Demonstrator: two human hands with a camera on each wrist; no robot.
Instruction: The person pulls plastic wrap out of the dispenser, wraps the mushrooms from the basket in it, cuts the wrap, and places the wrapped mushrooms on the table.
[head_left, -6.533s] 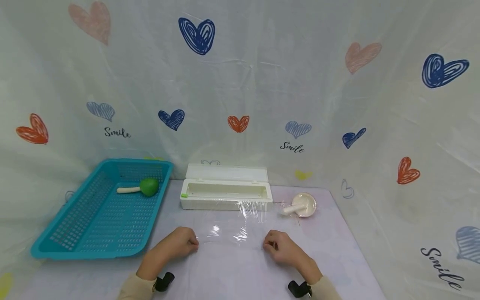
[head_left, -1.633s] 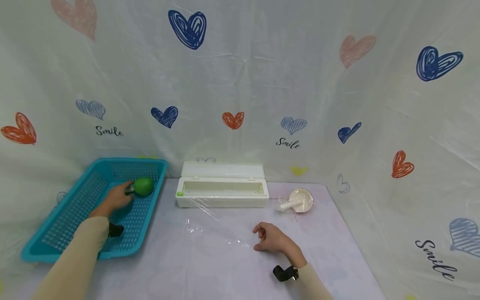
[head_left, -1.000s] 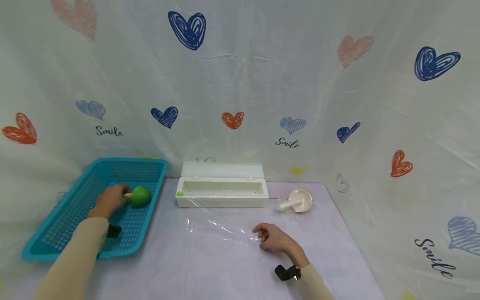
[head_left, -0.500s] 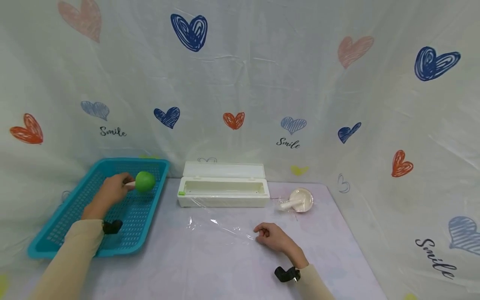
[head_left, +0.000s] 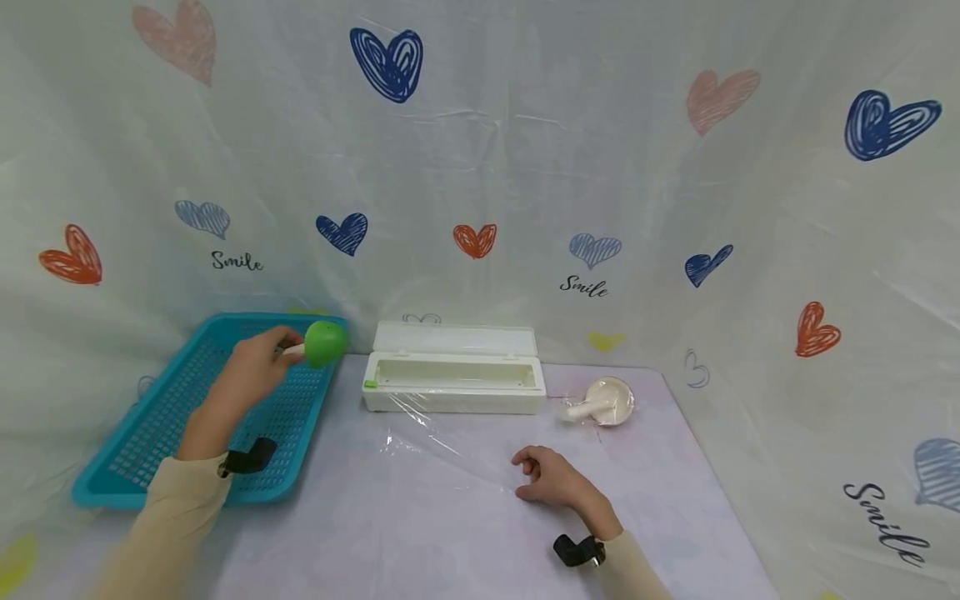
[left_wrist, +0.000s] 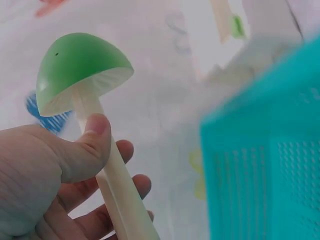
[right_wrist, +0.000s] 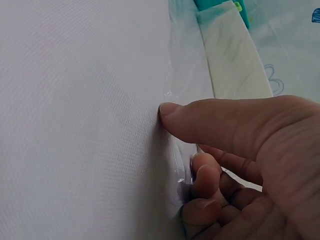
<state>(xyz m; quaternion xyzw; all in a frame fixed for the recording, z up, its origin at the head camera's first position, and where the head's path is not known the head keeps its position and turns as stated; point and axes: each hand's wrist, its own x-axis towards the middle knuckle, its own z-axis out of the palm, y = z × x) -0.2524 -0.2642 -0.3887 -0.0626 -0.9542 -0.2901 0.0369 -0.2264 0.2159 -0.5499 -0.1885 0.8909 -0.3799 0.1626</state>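
1. The green-capped toy mushroom with a pale cream stem (head_left: 321, 343) is in the air above the far right corner of the teal perforated plastic basket (head_left: 172, 433); half a second ago it hung lower, over the basket floor, and a second ago it lay against the mesh.
2. The left hand (head_left: 253, 372) grips the stem, thumb pressed along one side and fingers curled round the other, as the left wrist view shows (left_wrist: 60, 170). The cap (left_wrist: 80, 70) points up and away from the palm.
3. Compared with the earlier frames, the left hand has risen and moved right, towards the open white plastic cling-film dispenser box (head_left: 454, 385).
4. The right hand (head_left: 551, 477) stays on the pale pink table (head_left: 390, 542), well apart from the left. Its curled fingers and thumb pinch the near edge of the clear cling-film sheet (head_left: 442, 454), a hold unchanged over the last second and a half.
5. In the right wrist view the thumb (right_wrist: 200, 125) presses the film (right_wrist: 182, 85) against the table while the fingers fold beneath.
6. The sheet runs from the dispenser's front edge to the right hand, wrinkled and slack.
7. A cream toy mushroom wrapped in film (head_left: 602, 403) lies right of the dispenser, where it was before.
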